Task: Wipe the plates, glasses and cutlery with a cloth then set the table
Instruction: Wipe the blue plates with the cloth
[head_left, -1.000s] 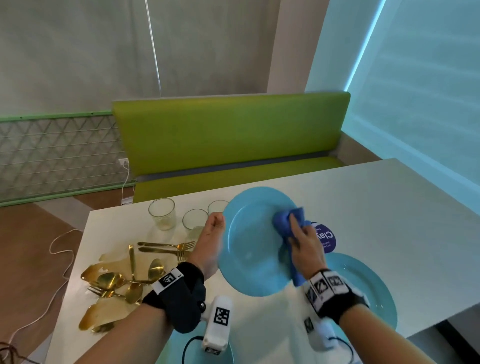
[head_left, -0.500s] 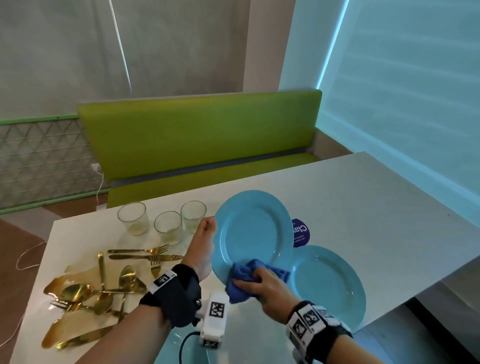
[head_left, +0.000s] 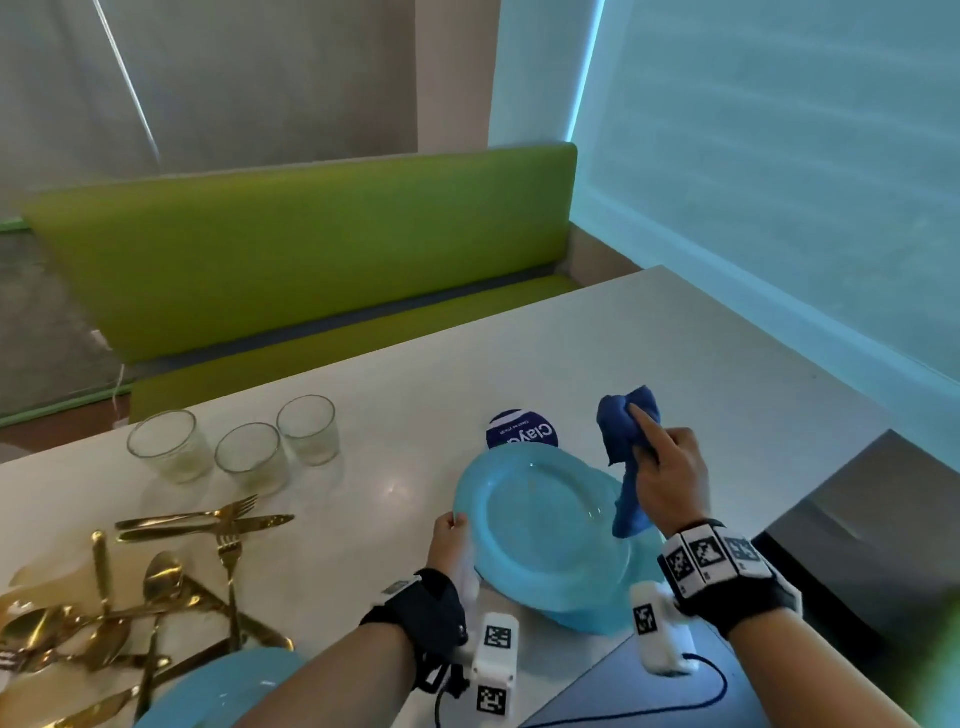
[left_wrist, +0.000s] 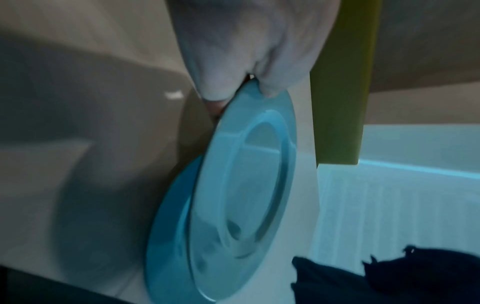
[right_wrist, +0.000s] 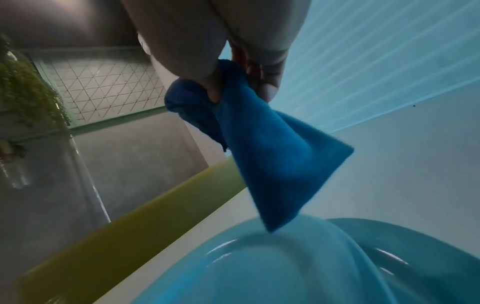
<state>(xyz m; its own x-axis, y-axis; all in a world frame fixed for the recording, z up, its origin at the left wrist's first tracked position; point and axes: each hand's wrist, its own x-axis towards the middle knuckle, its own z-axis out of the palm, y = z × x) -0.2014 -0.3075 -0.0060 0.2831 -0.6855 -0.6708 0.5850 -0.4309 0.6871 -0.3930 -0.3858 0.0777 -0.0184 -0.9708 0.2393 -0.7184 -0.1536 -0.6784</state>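
My left hand (head_left: 453, 527) pinches the near-left rim of a light blue plate (head_left: 540, 525), held low and almost flat over a second blue plate (head_left: 597, 621) on the white table (head_left: 675, 353). In the left wrist view the held plate (left_wrist: 249, 185) sits just above the lower plate (left_wrist: 166, 226), thumb and fingers (left_wrist: 215, 90) clamped on its edge. My right hand (head_left: 667, 467) grips a bunched blue cloth (head_left: 626, 431) lifted above the plate's right rim, index finger stretched out. In the right wrist view the cloth (right_wrist: 272, 154) hangs from my fingers over the plate (right_wrist: 259, 267).
Three empty glasses (head_left: 249, 449) stand at the back left. Gold forks, spoons and knives (head_left: 156, 577) lie heaped at the left. A third blue plate (head_left: 218, 691) shows at the bottom edge. A round purple sticker (head_left: 522, 428) lies behind the plates. A green bench (head_left: 311, 249) runs behind the table.
The plate has gone from standing upright to lying almost flat over the second plate. My right hand left the plate's face and rose to the right with the cloth.
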